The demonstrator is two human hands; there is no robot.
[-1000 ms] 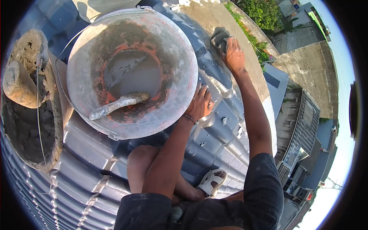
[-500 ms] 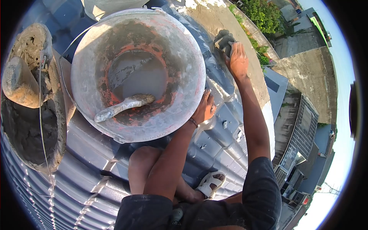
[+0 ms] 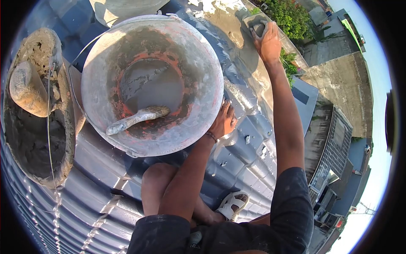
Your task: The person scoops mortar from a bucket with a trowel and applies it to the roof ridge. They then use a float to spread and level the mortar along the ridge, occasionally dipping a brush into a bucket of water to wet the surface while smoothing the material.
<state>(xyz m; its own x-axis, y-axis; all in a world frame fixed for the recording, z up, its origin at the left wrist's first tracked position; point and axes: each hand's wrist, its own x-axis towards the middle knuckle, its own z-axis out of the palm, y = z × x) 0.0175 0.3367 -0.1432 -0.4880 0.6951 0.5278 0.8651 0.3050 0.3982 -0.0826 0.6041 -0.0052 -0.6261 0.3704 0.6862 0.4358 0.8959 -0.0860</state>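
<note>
My right hand (image 3: 269, 44) is closed on a grey, sponge-like pad (image 3: 258, 28) at the top right, over the outer edge of the mortar-coated ledge (image 3: 253, 59). What the pad is made of I cannot tell. Just right of a large bucket (image 3: 209, 80), my left hand (image 3: 223, 121) lies flat on the dark metal roof (image 3: 253, 135), fingers extended and holding nothing. Inside the bucket are grey watery liquid (image 3: 156, 86) and a brush (image 3: 137, 120), its bristles pointing right and its handle resting against the near wall.
To the left stands a second bucket (image 3: 67, 156) of wet mortar (image 3: 29, 144), with a mortar-stained rounded object (image 3: 27, 89) in it. Another pale container (image 3: 122, 10) is partly visible at the top. Beyond the ledge, the roof drops toward plants (image 3: 287, 17) and neighbouring buildings (image 3: 334, 131).
My right hand has moved up and slightly right with the grey pad, from the ledge's inner side to its outer edge. My left hand stays on the roof.
</note>
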